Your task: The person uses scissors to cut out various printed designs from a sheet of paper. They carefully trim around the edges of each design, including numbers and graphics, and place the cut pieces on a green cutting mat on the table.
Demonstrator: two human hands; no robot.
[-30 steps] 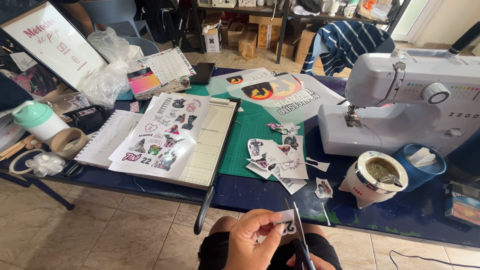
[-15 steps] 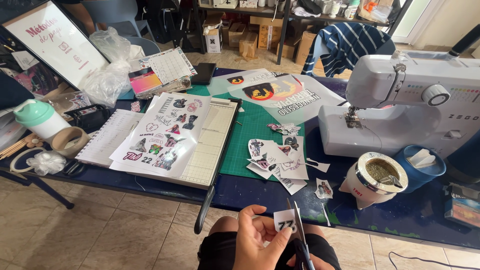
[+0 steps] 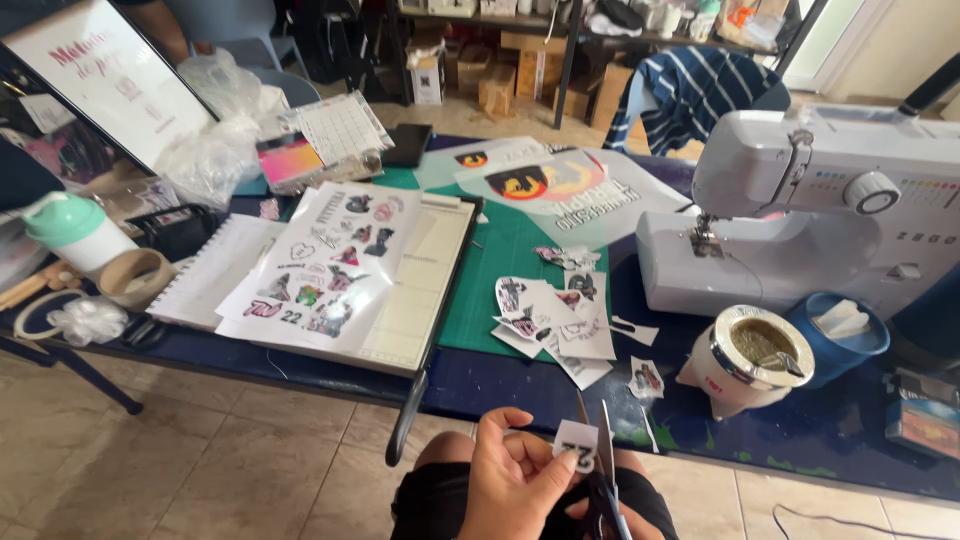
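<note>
Low in the head view, my left hand pinches a small white sticker piece between thumb and fingers, above my lap. Scissors stand upright just right of it, blades against the sticker's edge. My right hand is mostly out of frame at the bottom, wrapped on the scissor handles. A pile of cut stickers lies on the green cutting mat ahead. A printed sticker sheet rests on the paper trimmer to the left.
A white sewing machine fills the right side, with a white tape dispenser and a blue tub in front. A mint-lidded bottle, tape roll and framed sign stand left. A striped cloth drapes a chair behind.
My left hand has turned the sticker piece and raised it slightly. The scissors have shifted right along its edge.
</note>
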